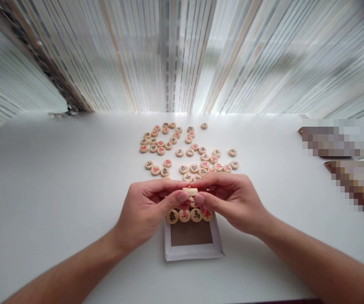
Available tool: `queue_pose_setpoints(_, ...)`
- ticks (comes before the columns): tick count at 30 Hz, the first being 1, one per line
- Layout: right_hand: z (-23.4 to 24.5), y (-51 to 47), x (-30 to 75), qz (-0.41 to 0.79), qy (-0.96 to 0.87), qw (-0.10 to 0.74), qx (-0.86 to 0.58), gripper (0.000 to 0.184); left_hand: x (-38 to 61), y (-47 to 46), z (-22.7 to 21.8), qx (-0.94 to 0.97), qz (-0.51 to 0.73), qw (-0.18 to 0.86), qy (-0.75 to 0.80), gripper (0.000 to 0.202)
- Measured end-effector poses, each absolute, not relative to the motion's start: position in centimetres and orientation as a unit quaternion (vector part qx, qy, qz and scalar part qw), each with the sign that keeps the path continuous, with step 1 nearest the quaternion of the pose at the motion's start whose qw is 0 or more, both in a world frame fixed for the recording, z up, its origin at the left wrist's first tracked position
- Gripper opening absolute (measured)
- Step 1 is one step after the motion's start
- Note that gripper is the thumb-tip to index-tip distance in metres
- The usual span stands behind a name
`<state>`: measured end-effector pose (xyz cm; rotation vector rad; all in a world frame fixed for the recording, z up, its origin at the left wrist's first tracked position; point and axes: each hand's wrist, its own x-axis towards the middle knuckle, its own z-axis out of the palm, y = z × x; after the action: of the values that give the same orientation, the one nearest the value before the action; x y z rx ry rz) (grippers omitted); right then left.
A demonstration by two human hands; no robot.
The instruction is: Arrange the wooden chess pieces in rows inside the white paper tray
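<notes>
Between the fingertips of both hands is a pale wooden xiangqi piece [190,191], its rim turned toward me. My left hand [151,202] pinches it from the left and my right hand [229,200] from the right. Below the hands lies a shallow white box [194,255] with a brown bottom. A row of xiangqi pieces [184,215] with black and red characters sits in the box, just under my fingers. More pieces behind that row are partly hidden by the hands.
Many loose xiangqi pieces [160,143] are scattered over the white table [58,190] beyond the hands. Two brown, partly blurred objects [326,141] lie at the right edge. A striped curtain [188,55] hangs behind the table.
</notes>
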<state>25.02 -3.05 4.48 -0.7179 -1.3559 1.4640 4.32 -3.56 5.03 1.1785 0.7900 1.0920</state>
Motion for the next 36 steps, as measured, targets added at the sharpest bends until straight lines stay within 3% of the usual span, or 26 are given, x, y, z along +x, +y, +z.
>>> queue_pose_setpoints(5,4.83,-3.02,25.05,0.614,-0.544,0.466,-0.332,0.007,4.32,-4.08,4.88,0.525,0.495,0.594,0.357,0.023)
queue_pose_setpoints(12,4.83,-2.99,25.33,0.662,-0.504,0.418,-0.365,0.018,4.40,-4.20,4.67,0.548,0.492,0.582,0.345,0.039)
queue_pose_setpoints(27,5.00,-3.44,24.87,0.707,-0.477,0.389,-0.348,0.026,4.44,-4.31,4.55,0.694,0.472,0.444,0.314,0.033)
queue_pose_setpoints(36,4.89,-2.98,25.44,0.725,-0.475,0.377,-0.328,0.027,4.22,-4.28,4.69,0.638,0.460,0.524,0.325,0.034)
